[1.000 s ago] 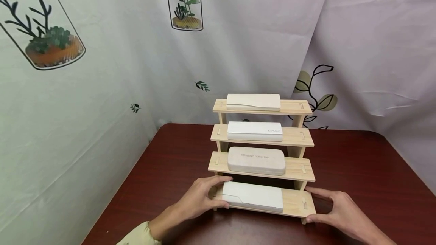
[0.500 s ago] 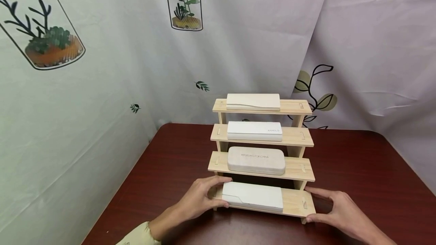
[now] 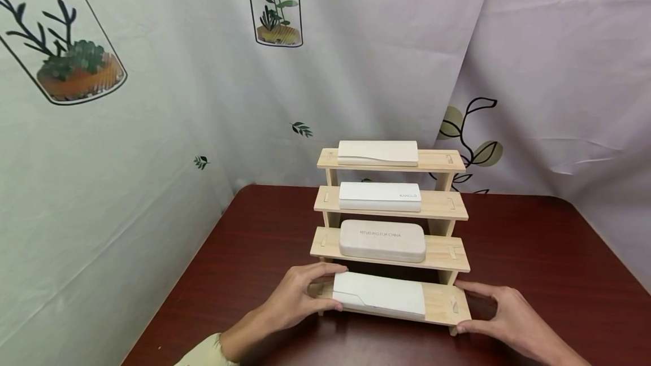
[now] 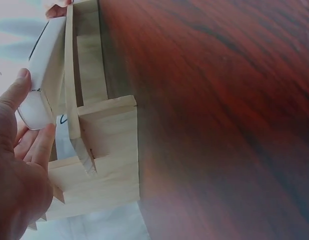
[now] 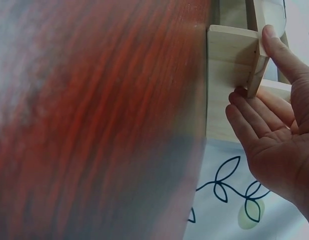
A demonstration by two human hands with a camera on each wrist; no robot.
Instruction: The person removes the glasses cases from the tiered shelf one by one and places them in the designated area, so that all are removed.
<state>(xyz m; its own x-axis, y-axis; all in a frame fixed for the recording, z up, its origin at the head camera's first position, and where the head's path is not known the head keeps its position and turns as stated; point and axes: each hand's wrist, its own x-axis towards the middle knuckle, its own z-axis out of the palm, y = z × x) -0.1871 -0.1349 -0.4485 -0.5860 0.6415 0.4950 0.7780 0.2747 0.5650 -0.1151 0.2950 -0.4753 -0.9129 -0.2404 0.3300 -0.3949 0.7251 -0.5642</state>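
A light wooden four-step rack point(image 3: 447, 295) stands on the table with one case on each step. My left hand point(image 3: 297, 292) pinches the left end of the white glasses case point(image 3: 378, 292) on the lowest step, thumb in front and fingers behind. In the left wrist view, the thumb and fingers straddle the end of that case point(image 4: 37, 107). At the right end of the lowest step, my right hand point(image 3: 511, 315) grips the board, thumb at the front edge and fingers behind. The right wrist view shows the thumb on the board end point(image 5: 258, 67).
Above sit a beige case point(image 3: 382, 240) with printed lettering, a white case point(image 3: 380, 195) and, on the top step, another white case point(image 3: 378, 152). The dark red wooden table point(image 3: 244, 242) reaches back to a pale patterned cloth point(image 3: 386, 61) hanging behind and at the left.
The case on the lowest step has shifted very slightly to the right, with my left hand still on its end. My right hand keeps its place on the board.
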